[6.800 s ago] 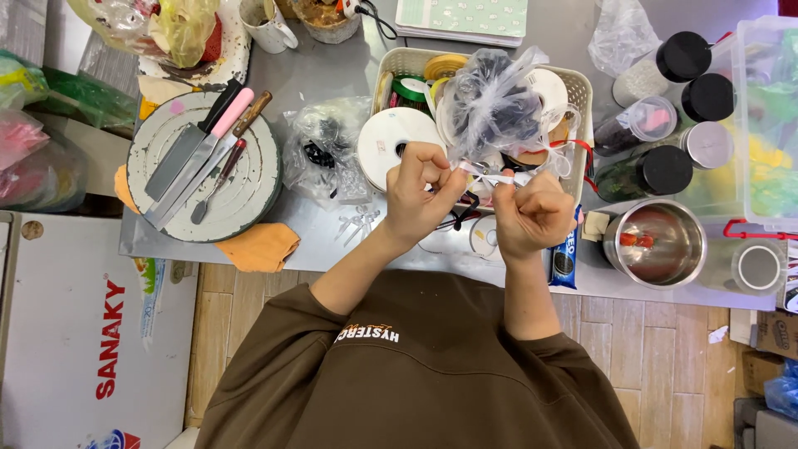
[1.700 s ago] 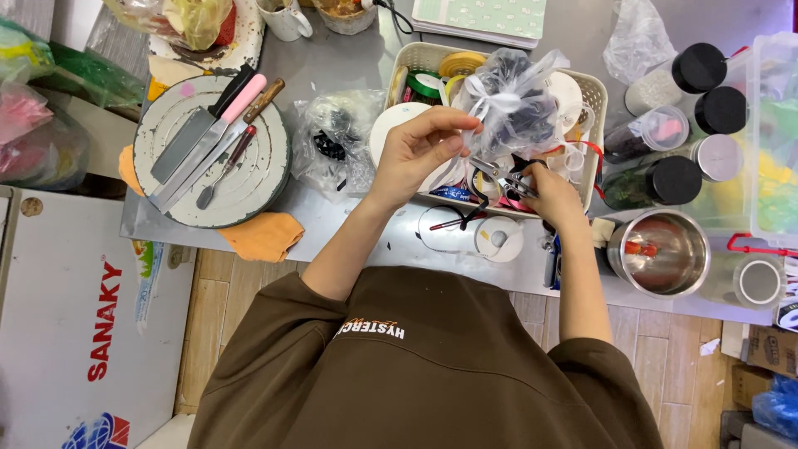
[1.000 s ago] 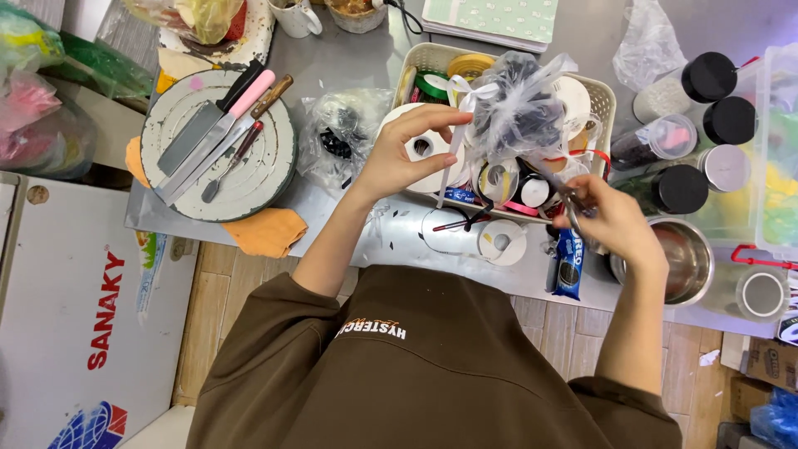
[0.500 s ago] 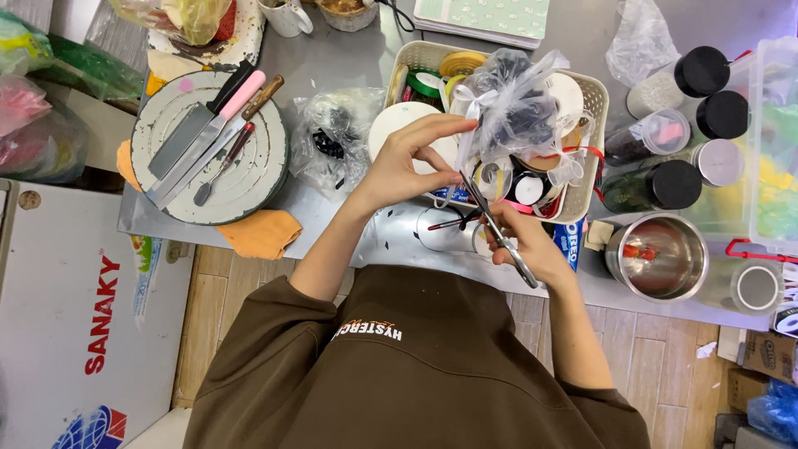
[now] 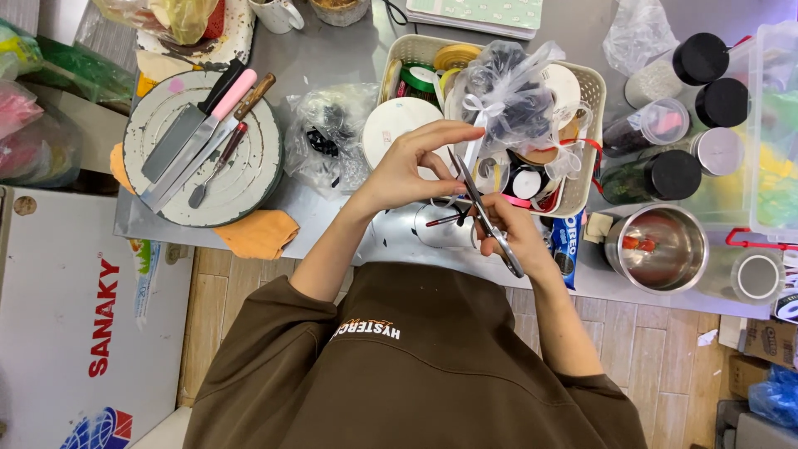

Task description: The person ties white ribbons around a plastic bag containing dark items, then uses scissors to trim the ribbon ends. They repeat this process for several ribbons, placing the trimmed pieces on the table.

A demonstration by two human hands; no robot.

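Observation:
My right hand point(image 5: 514, 234) grips a pair of steel scissors point(image 5: 485, 212), with the blades pointing up and left toward my left hand. My left hand point(image 5: 413, 164) is raised over the steel counter, thumb and fingertips pinched on a thin white ribbon point(image 5: 470, 143) beside a clear bag tied with a white bow point(image 5: 509, 93). The scissor tips sit just under those pinched fingers. The bag rests in a cream plastic basket point(image 5: 592, 83) that holds several ribbon rolls.
A round turntable point(image 5: 253, 179) carries knives and spatulas, with an orange cloth point(image 5: 259, 234) beside it. A crumpled plastic bag point(image 5: 328, 137), a steel cup point(image 5: 662, 248), black-lidded jars point(image 5: 675, 173), a blue cookie pack point(image 5: 568, 241) and a white chest freezer point(image 5: 75, 333) surround me.
My right hand reached right toward the steel cup, came back holding scissors and brought them up under my left hand. My left hand stayed raised by the basket.

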